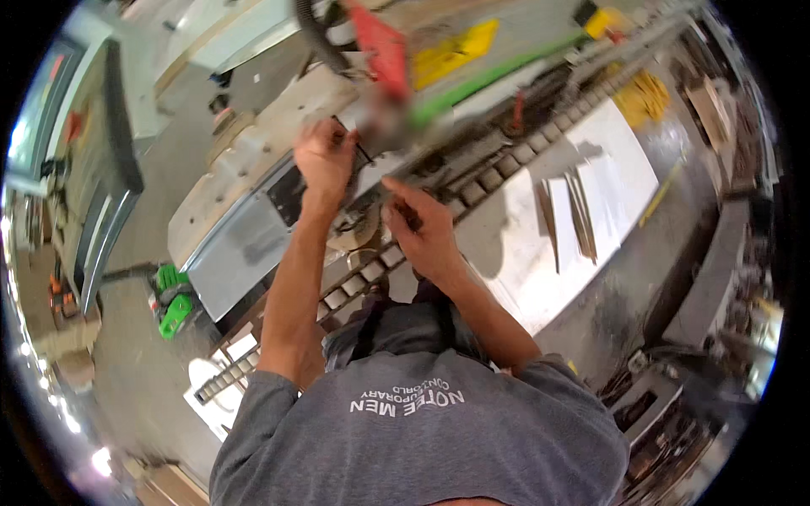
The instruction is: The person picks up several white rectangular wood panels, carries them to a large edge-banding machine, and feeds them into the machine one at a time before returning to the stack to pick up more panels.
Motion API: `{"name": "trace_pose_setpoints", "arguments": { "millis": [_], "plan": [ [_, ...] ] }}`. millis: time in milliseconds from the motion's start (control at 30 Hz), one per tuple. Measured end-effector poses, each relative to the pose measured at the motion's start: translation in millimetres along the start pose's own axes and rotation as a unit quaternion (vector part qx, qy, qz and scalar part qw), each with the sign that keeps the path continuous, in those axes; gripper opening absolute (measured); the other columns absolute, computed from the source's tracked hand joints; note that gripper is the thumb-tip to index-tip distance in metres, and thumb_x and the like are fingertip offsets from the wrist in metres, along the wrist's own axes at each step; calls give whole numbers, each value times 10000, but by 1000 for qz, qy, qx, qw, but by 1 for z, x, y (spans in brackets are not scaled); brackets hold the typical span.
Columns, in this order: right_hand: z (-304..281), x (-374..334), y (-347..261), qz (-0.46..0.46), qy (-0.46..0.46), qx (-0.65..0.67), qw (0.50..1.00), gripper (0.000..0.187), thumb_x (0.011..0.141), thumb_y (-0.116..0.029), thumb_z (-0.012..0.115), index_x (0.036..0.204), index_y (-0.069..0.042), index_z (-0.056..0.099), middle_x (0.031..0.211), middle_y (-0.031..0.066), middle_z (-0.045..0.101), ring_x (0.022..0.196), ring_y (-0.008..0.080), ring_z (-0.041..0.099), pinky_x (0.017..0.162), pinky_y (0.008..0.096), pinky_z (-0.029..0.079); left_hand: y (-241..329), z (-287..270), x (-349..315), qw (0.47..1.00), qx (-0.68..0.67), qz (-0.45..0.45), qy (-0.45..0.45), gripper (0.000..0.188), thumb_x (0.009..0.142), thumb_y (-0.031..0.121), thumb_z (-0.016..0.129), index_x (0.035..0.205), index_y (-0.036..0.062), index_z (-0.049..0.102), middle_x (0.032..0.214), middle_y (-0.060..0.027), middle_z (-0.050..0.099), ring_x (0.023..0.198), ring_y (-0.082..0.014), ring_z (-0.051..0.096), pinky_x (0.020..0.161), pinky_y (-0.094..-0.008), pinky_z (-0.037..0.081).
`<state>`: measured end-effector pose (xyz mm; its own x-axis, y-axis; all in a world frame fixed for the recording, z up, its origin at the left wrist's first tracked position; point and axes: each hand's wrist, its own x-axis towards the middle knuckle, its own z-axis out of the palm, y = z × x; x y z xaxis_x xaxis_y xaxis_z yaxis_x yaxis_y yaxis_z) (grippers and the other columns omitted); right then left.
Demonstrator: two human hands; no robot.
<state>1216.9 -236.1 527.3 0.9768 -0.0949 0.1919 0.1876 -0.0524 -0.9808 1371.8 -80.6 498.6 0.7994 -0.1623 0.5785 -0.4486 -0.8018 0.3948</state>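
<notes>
My left hand (325,160) is closed, its fingers bent round a thin dark rod (364,152) that sticks out toward the machine; its exact kind is hard to make out. Just right of it and nearer to me, my right hand (422,223) stretches its index finger toward the grey metal bed, with the other fingers curled. I see nothing held in it, though its palm is in shadow. Beyond both hands stands a red machine part (381,51), blurred at its lower end. A grey metal plate (236,261) lies left of my left forearm.
A long row of rollers (498,173) runs diagonally beneath my arms. White boards (607,160) with narrow strips lie to the right. A green power tool (175,304) rests at the left. A yellow panel (456,55) and a dark hose (316,34) are at the back.
</notes>
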Motion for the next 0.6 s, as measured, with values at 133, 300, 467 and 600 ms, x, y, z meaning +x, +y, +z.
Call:
{"name": "trace_pose_setpoints", "arguments": {
  "millis": [133, 300, 467, 600],
  "plan": [
    [-62, -48, -11, -15, 80, -111, 990, 387, 920, 8, 641, 1306, -26, 626, 875, 38, 636, 685, 83, 559, 598, 241, 466, -8, 1, 5, 999, -41, -31, 16, 199, 781, 138, 838, 870, 36, 691, 811, -103, 682, 750, -224, 647, 697, -334, 523],
    [-163, -98, 0, 109, 249, -372, 888, 408, 841, -116, 766, 1219, -21, 643, 1092, 161, 663, 967, 249, 654, 731, 356, 609, 29, -74, -37, 985, -163, -55, -17, 121, 827, 58, 768, 867, -8, 674, 783, -95, 628, 686, -200, 571, 634, -315, 478],
    [-217, -109, 19, 110, 239, -585, 767, 586, 802, -211, 790, 1305, 1, 574, 1239, 221, 596, 1170, 385, 537, 975, 489, 491, 44, -103, -93, 979, -169, -76, -88, 72, 830, 16, 736, 839, -17, 673, 777, -107, 649, 693, -195, 595, 649, -321, 490],
    [-232, -116, 59, 170, 189, -638, 727, 647, 781, -194, 793, 1324, 31, 524, 1184, 246, 582, 1205, 403, 498, 994, 481, 463, 57, -108, -111, 967, -184, -123, -122, 87, 822, -21, 701, 908, -12, 698, 851, -111, 677, 746, -200, 624, 670, -315, 499]
  ]
}}
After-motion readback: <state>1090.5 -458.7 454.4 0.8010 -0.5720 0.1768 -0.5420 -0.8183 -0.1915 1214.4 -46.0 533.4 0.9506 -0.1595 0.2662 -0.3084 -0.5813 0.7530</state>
